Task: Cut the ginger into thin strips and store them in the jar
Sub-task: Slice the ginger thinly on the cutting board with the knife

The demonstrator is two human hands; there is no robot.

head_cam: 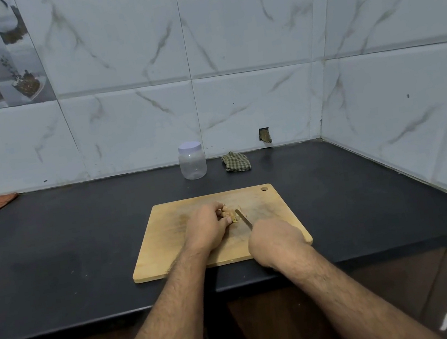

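Slicing looks underway: the left hand [206, 226] clamps the ginger [230, 215] on the board [168, 234], the right hand [277, 240] fisted round the knife [243, 218], needing thin, even cuts next.

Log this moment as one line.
left hand holds ginger | right hand slicing, knife | jar lidded
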